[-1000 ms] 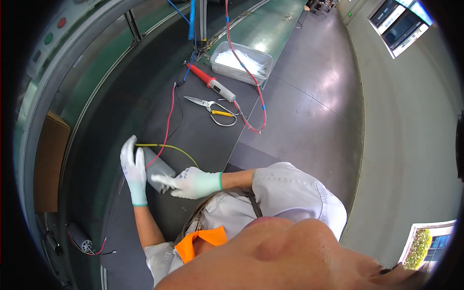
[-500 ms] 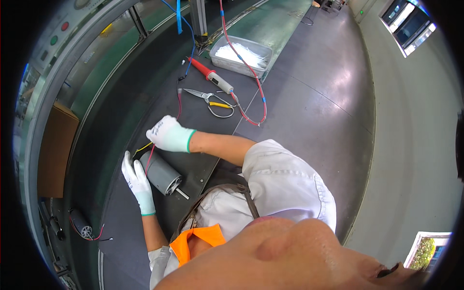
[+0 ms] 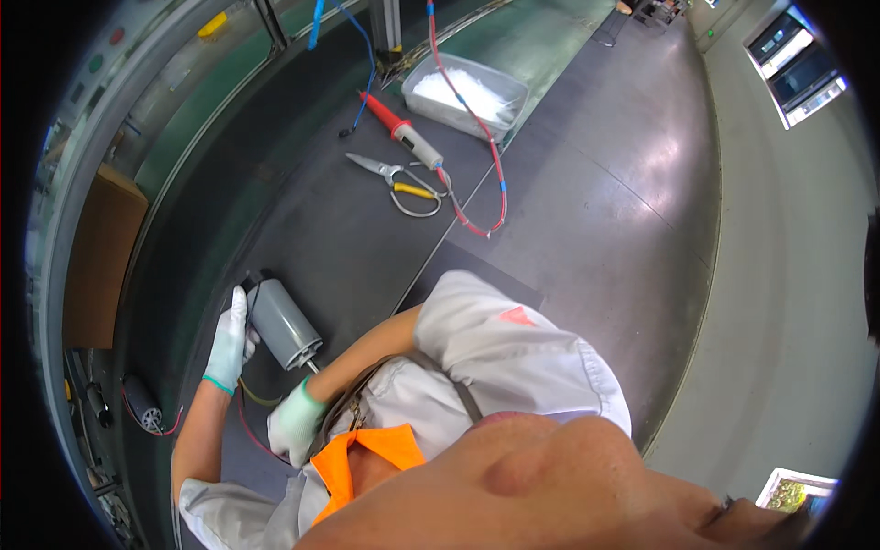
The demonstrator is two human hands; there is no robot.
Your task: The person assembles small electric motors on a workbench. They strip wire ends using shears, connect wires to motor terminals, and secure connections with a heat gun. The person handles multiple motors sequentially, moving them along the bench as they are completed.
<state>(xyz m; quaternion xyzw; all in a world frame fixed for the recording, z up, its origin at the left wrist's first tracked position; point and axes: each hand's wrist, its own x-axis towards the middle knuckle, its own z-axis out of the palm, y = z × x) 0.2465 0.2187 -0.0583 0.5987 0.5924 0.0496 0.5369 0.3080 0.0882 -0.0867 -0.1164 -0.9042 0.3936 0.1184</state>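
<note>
- left hand (image 3: 229, 339): gloved, part curled about the left flank of the grey motor (image 3: 286, 325), holding it.
- right hand (image 3: 295, 422): gloved, fingers largely out of sight near the person's front; degree of closing cannot be told. a red wire (image 3: 258, 440) runs to it and a yellow-green wire (image 3: 260, 401) comes up beside it; grip on either not confirmed.
- grey motor: at the near part of the bench (image 3: 357, 252), left of its right edge, tilted, with the shaft (image 3: 313, 367) toward the person.
- handling, as judged: dense and heavy for its bulk, rigid; smooth barrel, likely slippery under gloves and prone to roll. wires judged soft and the weak point.
- hold, as judged: palm around mid-barrel, second hand under an end; not by the wires or shaft.
- farther along the bench, near its right edge: scissors (image 3: 414, 191), then a red-and-grey handheld tool (image 3: 396, 126), then a clear bin (image 3: 447, 117) of white pieces.
- beyond the bench's left edge: a second motor (image 3: 142, 401), darker, wires attached.
</note>
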